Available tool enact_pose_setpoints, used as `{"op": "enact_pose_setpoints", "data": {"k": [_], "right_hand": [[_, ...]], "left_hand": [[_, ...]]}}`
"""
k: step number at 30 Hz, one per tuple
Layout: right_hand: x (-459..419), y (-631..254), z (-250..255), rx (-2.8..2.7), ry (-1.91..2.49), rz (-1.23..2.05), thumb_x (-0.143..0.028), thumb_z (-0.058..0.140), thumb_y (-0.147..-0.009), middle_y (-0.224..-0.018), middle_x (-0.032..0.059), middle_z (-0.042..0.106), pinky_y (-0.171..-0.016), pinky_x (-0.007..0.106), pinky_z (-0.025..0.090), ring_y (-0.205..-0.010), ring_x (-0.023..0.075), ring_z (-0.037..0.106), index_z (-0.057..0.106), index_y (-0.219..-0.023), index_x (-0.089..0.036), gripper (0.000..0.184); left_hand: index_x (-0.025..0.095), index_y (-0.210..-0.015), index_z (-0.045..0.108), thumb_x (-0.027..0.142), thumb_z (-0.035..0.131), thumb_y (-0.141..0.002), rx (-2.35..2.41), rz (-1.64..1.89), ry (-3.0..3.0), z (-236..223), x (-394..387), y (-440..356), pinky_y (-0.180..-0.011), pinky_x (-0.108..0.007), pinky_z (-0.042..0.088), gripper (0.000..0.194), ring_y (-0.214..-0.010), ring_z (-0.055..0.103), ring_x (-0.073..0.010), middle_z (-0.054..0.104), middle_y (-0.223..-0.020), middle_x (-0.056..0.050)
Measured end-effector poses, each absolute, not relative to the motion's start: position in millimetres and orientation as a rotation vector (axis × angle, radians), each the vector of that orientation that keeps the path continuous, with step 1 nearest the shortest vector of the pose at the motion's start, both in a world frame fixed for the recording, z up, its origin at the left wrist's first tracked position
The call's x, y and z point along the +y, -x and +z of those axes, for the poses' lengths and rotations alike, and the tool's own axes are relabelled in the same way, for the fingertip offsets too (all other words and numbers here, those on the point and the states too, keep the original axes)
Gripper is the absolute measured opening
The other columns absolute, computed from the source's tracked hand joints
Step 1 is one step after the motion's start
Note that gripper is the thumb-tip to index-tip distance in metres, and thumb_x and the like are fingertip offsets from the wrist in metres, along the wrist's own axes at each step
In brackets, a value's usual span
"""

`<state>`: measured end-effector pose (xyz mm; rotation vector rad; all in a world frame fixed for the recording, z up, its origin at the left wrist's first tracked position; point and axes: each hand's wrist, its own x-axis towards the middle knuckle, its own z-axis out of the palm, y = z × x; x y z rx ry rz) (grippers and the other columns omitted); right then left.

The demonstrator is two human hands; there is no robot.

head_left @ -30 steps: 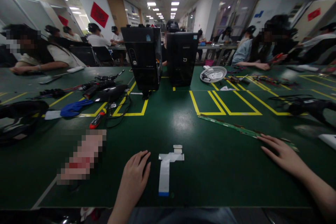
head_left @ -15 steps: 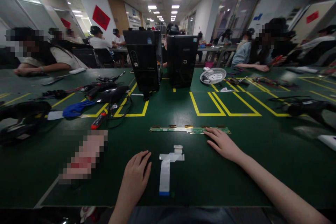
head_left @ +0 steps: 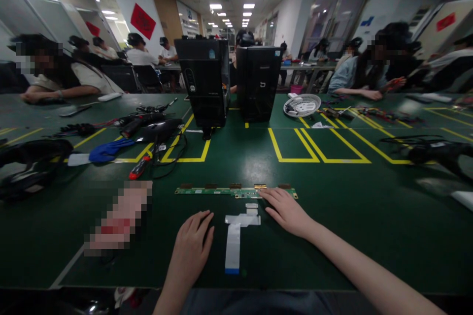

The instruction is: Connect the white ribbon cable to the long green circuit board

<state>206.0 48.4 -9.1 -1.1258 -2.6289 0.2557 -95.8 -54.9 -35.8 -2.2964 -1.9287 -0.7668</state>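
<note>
- Long thin green circuit board (head_left: 201,191) laid flat just beyond white, blue-tipped ribbon cable (head_left: 232,246); not joined.
- Right hand (head_left: 290,211): fingers on board, right of cable, no grasp.
- Left hand (head_left: 190,241): empty, relaxed, left of cable.

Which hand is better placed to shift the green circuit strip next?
Right, probably: the right hand has its fingers on the green circuit strip, while the left hand lies short of it, beside the white ribbon cable.
</note>
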Motion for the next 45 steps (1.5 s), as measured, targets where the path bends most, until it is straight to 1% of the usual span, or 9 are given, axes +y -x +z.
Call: {"op": "enact_pose_setpoints", "data": {"k": [4,9,13,19,25,29,34,38,45], "right_hand": [[47.8,-215.8,-10.3,-2.605,1.104,0.252,-0.042,0.032,-0.099,-0.142,0.0092,0.047,-0.112,0.051,0.030,-0.131,0.0235,0.042,0.046,-0.140,-0.023,0.047],[44.4,-227.2,-13.3,-2.576,1.162,0.196,-0.042,0.036,-0.098,-0.145,0.0107,0.042,-0.109,0.051,0.034,-0.134,0.0261,0.038,0.052,-0.136,-0.025,0.044],[43.9,-227.7,-15.4,-2.618,1.168,0.193,-0.042,0.038,-0.097,-0.147,0.0111,0.040,-0.110,0.053,0.031,-0.136,0.0272,0.035,0.052,-0.137,-0.025,0.045],[46.0,-226.6,-18.5,-2.629,1.170,0.207,-0.044,0.039,-0.097,-0.147,0.0102,0.041,-0.112,0.053,0.029,-0.136,0.0266,0.035,0.051,-0.138,-0.026,0.046],[43.7,-226.4,-14.7,-2.657,1.157,0.263,-0.048,0.041,-0.096,-0.148,0.0089,0.040,-0.112,0.054,0.028,-0.137,0.0270,0.034,0.047,-0.141,-0.028,0.050],[43.7,-225.9,-15.1,-2.669,1.130,0.270,-0.050,0.041,-0.095,-0.149,0.0087,0.038,-0.113,0.054,0.026,-0.138,0.0269,0.033,0.046,-0.141,-0.028,0.051],[43.8,-225.2,-16.8,-2.679,1.087,0.277,-0.051,0.041,-0.095,-0.150,0.0080,0.038,-0.113,0.054,0.026,-0.138,0.0264,0.032,0.044,-0.142,-0.029,0.052],[42.2,-223.9,-15.3,-2.669,1.100,0.286,-0.050,0.041,-0.095,-0.149,0.0079,0.039,-0.114,0.053,0.025,-0.138,0.0261,0.032,0.045,-0.142,-0.029,0.051],[41.6,-221.8,-13.6,-2.700,1.125,0.276,-0.051,0.039,-0.096,-0.144,0.0105,0.043,-0.113,0.052,0.027,-0.137,0.0271,0.033,0.047,-0.141,-0.024,0.053]], "left_hand": [[0.019,-0.121,0.061,0.027,0.045,-0.094,-1.923,-0.758,2.289,-36.3,-55.6,94.6,-0.097,-0.048,0.048,0.032,-0.114,0.057,-0.0270,0.063,-0.121,-0.010],[0.017,-0.118,0.063,0.026,0.043,-0.095,-1.969,-0.778,2.237,-29.8,-55.9,70.8,-0.096,-0.049,0.049,0.031,-0.112,0.058,-0.0278,0.063,-0.119,-0.012],[0.020,-0.120,0.062,0.023,0.045,-0.094,-1.855,-0.811,2.376,-20.8,-51.9,39.6,-0.098,-0.049,0.048,0.031,-0.118,0.055,-0.0278,0.062,-0.124,-0.010],[0.020,-0.123,0.059,0.020,0.046,-0.094,-1.708,-0.808,2.539,-11.8,-40.1,10.9,-0.100,-0.050,0.047,0.032,-0.117,0.056,-0.0272,0.062,-0.125,-0.010],[0.019,-0.114,0.061,0.021,0.047,-0.094,-1.716,-0.744,2.600,-9.3,-38.5,1.5,-0.106,-0.053,0.040,0.024,-0.109,0.060,-0.0243,0.066,-0.114,-0.007],[0.016,-0.117,0.059,0.020,0.049,-0.093,-1.706,-0.733,2.642,-13.6,-41.5,-3.4,-0.103,-0.050,0.045,0.027,-0.110,0.059,-0.0263,0.064,-0.116,-0.010],[0.013,-0.124,0.056,0.020,0.049,-0.093,-1.715,-0.741,2.657,-15.3,-40.8,-8.2,-0.098,-0.045,0.050,0.032,-0.114,0.058,-0.0263,0.062,-0.122,-0.013],[0.011,-0.128,0.053,0.020,0.050,-0.093,-1.647,-0.710,2.678,-15.9,-37.9,-10.7,-0.100,-0.046,0.049,0.037,-0.119,0.056,-0.0280,0.060,-0.128,-0.015],[0.007,-0.128,0.053,0.023,0.051,-0.093,-1.646,-0.616,2.623,-20.9,-36.4,-15.5,-0.101,-0.048,0.048,0.039,-0.121,0.056,-0.0294,0.061,-0.130,-0.017]]}}
